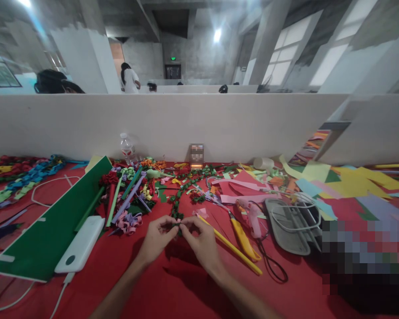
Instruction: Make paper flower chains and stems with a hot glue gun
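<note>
pinching green paper chain (177,215) between both hands (179,239)

Both forearms enter from bottom edge, converging at centre. L hand (157,237) & R hand (201,239) meet fingertip to fingertip, grips pinched, palms facing inward.

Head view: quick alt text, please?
Both hands, left hand and right hand, pinch the end of a green paper garland over a red table. Paper scraps, a white power bank and a yellow utility knife lie around.
</note>
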